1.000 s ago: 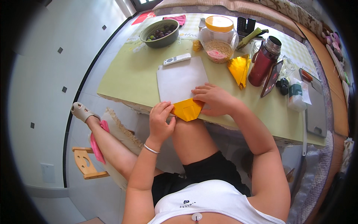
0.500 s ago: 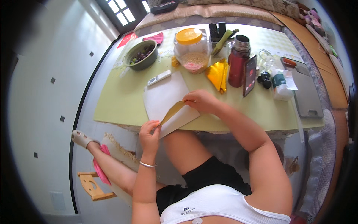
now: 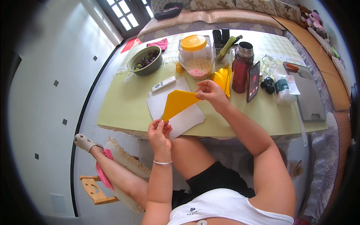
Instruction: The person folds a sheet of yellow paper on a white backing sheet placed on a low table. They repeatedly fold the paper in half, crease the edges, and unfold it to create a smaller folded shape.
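Note:
Between my two hands a folded sheet of gold paper (image 3: 180, 103) is held up, its broad shiny face toward me. My left hand (image 3: 160, 133) pinches its lower left corner. With thumb and fingertips, my right hand (image 3: 212, 94) grips the right corner. Beneath it on the table lie white sheets of paper (image 3: 187, 122), partly covered by the gold piece. Past my right hand, more folded gold paper (image 3: 224, 78) leans near a dark red thermos flask (image 3: 243, 71). A white remote control (image 3: 164, 84) rests at the top of the white sheets.
On the green-covered table (image 3: 120, 108) stand a bowl of grapes (image 3: 146, 62), a yellow-lidded jar (image 3: 195, 58), an upright phone (image 3: 253, 81), a tissue pack (image 3: 285, 90) and a grey board (image 3: 309, 93). A small wooden chair (image 3: 93, 190) is at the lower left.
The gold paper has turned from nearly edge-on to showing its broad face. Both hands have shifted slightly right, still holding its corners. The whole view has moved a little.

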`<act>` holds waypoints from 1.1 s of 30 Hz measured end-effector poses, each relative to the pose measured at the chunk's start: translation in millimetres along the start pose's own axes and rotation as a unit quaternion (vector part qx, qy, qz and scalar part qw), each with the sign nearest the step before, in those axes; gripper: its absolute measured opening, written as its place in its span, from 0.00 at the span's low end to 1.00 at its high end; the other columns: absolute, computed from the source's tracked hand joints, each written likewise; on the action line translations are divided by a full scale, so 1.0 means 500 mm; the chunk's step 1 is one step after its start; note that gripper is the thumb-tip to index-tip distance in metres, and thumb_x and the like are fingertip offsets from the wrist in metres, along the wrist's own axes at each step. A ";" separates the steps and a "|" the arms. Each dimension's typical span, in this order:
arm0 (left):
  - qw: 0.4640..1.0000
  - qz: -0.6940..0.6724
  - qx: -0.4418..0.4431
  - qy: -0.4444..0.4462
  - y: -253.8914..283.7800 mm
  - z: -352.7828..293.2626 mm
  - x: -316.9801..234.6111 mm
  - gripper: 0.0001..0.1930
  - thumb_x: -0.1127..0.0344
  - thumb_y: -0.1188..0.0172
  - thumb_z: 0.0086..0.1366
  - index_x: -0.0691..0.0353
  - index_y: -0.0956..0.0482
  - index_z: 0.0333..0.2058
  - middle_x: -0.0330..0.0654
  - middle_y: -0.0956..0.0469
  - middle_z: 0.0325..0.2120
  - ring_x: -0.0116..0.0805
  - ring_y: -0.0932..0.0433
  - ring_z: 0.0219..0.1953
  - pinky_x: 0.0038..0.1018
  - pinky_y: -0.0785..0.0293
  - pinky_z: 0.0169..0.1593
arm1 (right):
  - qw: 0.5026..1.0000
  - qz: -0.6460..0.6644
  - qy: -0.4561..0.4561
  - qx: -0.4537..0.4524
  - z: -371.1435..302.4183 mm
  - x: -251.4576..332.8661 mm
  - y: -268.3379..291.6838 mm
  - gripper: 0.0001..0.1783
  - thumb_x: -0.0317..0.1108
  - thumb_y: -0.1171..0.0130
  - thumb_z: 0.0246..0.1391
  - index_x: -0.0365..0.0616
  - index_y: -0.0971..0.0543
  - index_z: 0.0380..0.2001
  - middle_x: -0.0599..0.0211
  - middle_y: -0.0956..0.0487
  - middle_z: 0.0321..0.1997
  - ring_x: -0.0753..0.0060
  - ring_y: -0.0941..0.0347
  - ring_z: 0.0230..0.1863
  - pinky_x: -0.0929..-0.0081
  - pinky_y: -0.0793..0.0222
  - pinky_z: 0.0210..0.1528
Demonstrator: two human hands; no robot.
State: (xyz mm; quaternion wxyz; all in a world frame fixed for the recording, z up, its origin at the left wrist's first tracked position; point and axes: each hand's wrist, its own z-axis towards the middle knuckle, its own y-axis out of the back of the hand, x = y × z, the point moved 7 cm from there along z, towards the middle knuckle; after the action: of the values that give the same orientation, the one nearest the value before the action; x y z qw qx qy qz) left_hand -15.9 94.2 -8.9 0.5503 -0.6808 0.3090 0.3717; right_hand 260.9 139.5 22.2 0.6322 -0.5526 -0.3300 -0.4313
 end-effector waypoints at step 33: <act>0.996 -0.043 -0.040 -0.071 -0.008 -0.018 0.026 0.08 0.77 0.48 0.69 0.67 0.32 0.45 0.46 0.21 0.33 0.39 0.16 0.30 0.30 0.15 0.35 | 0.980 -0.019 -0.195 0.021 0.005 -0.050 0.040 0.20 0.27 0.36 0.57 0.33 0.30 0.49 0.56 0.19 0.41 0.60 0.16 0.39 0.71 0.19 0.40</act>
State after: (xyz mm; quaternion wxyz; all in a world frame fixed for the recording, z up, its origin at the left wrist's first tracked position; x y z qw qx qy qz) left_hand -4.4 85.9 -16.7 0.5585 -0.6871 0.2245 0.4069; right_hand 268.8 146.8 -8.0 0.5588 -0.6065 -0.4661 -0.3203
